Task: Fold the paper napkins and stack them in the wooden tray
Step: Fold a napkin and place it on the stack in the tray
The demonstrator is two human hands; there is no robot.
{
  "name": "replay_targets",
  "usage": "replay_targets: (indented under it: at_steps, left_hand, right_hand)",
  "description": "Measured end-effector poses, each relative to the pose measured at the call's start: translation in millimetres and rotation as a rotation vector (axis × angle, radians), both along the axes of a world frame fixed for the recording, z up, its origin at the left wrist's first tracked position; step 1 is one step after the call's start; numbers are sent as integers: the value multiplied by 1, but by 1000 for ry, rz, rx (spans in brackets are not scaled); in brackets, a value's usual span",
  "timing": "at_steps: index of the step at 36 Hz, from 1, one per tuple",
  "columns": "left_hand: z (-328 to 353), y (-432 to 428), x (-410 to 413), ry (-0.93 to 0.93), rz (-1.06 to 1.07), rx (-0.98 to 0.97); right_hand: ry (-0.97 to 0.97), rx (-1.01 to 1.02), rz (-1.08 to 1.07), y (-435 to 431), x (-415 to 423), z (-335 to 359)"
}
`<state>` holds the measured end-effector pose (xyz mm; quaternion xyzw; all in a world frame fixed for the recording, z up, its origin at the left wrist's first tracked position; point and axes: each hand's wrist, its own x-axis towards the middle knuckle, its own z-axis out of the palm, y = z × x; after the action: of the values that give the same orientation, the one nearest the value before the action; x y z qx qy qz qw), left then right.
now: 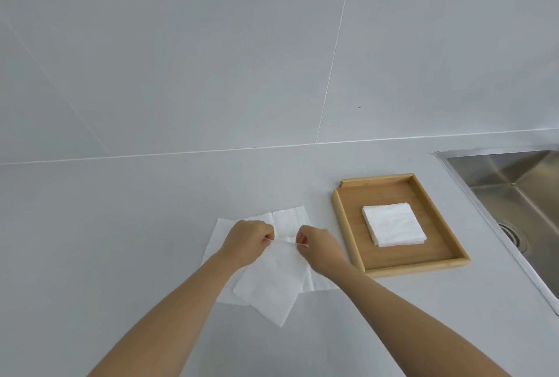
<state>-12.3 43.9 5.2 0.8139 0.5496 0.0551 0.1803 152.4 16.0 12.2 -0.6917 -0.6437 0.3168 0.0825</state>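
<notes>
You pinched the napkin edge with both the left hand and right hand; the wooden tray lay right of frame centre, nearer the right hand.

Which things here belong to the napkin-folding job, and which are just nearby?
Part of the job:
- napkin being folded, pinched at its top edge by left hand and right hand
- unfolded napkins underneath
- folded stack
- wooden tray

Just nearby:
- sink
- tiled wall
</notes>
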Motion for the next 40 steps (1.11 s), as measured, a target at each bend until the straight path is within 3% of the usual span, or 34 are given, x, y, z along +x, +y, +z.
replay_targets:
  at_steps: [8, 16, 25, 35, 40]
  left_hand:
    - [8, -16, -24, 4, 4, -20]
    - [-3, -41, -30, 165, -139, -89]
    - [-10, -42, -38, 403, -236, -270]
    - [-7, -24, -12, 224, -85, -258]
    - [-19, -28, 3, 254, -86, -284]
  right_hand:
    - [-58, 85, 219, -5, -16, 11]
    - [-69, -25, 374, -41, -14, -1]
    - [71, -261, 320, -55, -16, -15]
    - [-90, -154, 65, -44, -11, -25]
    - [-178, -181, 21, -44, -16, -32]
